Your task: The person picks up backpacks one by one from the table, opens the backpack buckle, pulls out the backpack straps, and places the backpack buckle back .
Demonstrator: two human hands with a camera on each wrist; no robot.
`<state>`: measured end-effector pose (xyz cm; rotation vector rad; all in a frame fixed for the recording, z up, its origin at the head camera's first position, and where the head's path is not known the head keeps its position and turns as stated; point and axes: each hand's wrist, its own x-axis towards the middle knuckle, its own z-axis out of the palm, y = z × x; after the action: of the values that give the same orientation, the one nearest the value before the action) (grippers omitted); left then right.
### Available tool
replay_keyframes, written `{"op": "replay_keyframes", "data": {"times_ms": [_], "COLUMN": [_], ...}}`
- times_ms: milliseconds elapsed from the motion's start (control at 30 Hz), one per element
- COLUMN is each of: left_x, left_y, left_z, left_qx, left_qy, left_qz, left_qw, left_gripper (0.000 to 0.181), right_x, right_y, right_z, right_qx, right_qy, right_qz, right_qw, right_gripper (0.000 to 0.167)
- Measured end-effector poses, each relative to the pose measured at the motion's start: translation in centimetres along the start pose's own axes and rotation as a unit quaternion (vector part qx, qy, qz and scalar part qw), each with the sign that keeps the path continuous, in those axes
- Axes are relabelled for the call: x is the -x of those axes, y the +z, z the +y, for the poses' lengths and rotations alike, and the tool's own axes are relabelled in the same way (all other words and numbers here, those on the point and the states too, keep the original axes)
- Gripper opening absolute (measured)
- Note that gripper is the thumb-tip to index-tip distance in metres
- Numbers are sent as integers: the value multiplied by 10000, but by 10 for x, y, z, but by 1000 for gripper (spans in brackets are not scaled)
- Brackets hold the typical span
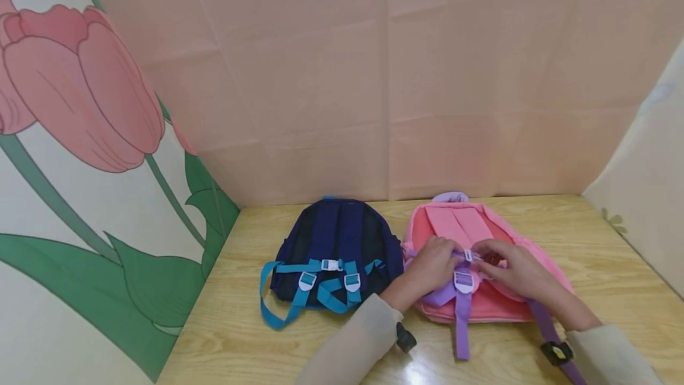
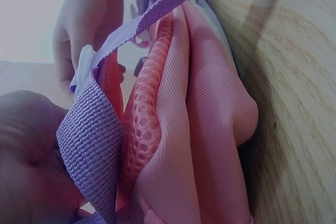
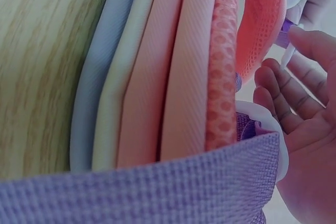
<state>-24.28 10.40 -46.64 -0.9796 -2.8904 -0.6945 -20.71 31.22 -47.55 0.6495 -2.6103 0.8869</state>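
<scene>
A pink backpack (image 1: pixel 502 308) with purple straps lies on the table, its strap side up. Over its middle, my left hand (image 1: pixel 434 263) pinches the purple chest strap beside a small white buckle (image 1: pixel 468 255). From the other side my right hand (image 1: pixel 515 269) holds the white buckle's end between thumb and fingers. In the right wrist view, the thumb of the right hand (image 3: pixel 310 103) meets a thin white buckle piece (image 3: pixel 287 55). Purple webbing (image 2: pixel 92 135) crosses in front of the left hand (image 2: pixel 31 156) in the left wrist view. Whether the buckle's halves are joined is hidden.
A navy backpack (image 1: pixel 339 224) with teal straps lies to the left, touching or nearly touching the pink one. Two purple strap ends hang toward the front, one by the right sleeve. A pinkish backdrop (image 1: pixel 342 88) stands behind the wooden table (image 1: pixel 224 337).
</scene>
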Motion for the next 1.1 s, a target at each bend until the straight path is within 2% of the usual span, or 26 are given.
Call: {"op": "replay_keyframes", "data": {"times_ms": [267, 600, 900, 1100], "left_x": [0, 1, 1, 1], "left_y": [1, 2, 3, 2], "left_z": [2, 4, 3, 4], "left_qx": [256, 710, 1333, 1415], "left_qy": [-5, -168, -432, -400], "left_qz": [250, 464, 417, 419], "left_qw": [9994, 9963, 9893, 9882], "left_gripper": [15, 14, 16, 16], "right_x": [0, 0, 0, -1], "right_y": [-2, -3, -3, 0], "right_z": [-1, -1, 0, 1], "right_qx": [-122, -236, -242, -290], "right_qy": [25, 169, 236, 75], "right_qz": [-33, -94, -52, 112], "right_qw": [9999, 9995, 9994, 9995], "right_gripper": [25, 24, 23, 23]}}
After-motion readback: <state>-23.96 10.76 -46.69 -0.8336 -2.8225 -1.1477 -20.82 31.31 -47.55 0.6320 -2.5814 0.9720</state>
